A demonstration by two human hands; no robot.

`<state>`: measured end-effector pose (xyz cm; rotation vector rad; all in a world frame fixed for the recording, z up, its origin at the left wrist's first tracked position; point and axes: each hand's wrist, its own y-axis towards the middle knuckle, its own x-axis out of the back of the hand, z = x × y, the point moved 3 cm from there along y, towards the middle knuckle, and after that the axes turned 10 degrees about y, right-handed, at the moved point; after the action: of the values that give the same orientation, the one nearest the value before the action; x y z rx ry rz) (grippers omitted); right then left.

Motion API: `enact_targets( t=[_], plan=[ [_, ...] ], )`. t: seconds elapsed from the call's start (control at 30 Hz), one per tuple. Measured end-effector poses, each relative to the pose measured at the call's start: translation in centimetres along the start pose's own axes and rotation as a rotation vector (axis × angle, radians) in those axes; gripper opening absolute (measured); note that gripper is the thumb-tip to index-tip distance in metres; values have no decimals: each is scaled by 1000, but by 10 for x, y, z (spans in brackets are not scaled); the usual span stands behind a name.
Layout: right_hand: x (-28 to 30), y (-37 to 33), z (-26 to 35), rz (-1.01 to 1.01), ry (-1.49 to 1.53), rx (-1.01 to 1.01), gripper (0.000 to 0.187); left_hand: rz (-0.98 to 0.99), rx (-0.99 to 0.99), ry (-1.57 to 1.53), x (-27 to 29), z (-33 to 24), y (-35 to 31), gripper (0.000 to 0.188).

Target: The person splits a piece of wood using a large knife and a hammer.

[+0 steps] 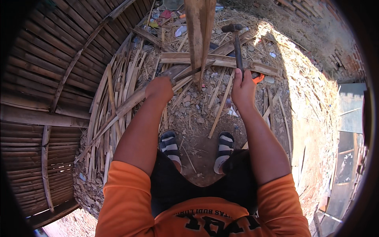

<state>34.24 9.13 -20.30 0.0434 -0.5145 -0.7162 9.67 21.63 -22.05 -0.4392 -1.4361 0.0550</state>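
Note:
My left hand (159, 91) is closed around the handle of a narrow dark-bladed tool (191, 74). Its blade slants up to the right, and its tip appears by the lower part of an upright wooden post (195, 31); I cannot tell whether they touch. In my right hand (243, 89) is a hammer (238, 49), gripped by its handle with the dark head pointing away from me. A wooden beam (225, 61) lies crosswise near the post's foot. Just beyond my right hand an orange-handled item (258, 78) shows partly.
Long split bamboo strips (132, 79) pile up at the left, beside a slatted bamboo wall (31, 63). Straw and scraps litter the ground around my sandalled feet (169, 146). A rough brick wall (331, 27) stands at the far right, near a grey-green panel (351, 106).

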Motion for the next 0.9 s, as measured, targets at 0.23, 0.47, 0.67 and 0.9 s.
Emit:
enact_targets(
  t=[0.23, 0.47, 0.67, 0.9],
  plan=[
    [-24, -13, -57, 198, -242, -86, 43, 0, -6, 0, -4, 5, 2, 33],
    [-12, -6, -34, 37, -101, -80, 40, 29, -18, -2, -18, 1, 11, 36],
    [-24, -8, -67, 188, -288, -91, 40, 38, -21, 6, -21, 5, 11, 35],
    [-13, -2, -28, 21, -94, -33, 42, 67, -32, 24, -30, 2, 19, 35]
  ],
)
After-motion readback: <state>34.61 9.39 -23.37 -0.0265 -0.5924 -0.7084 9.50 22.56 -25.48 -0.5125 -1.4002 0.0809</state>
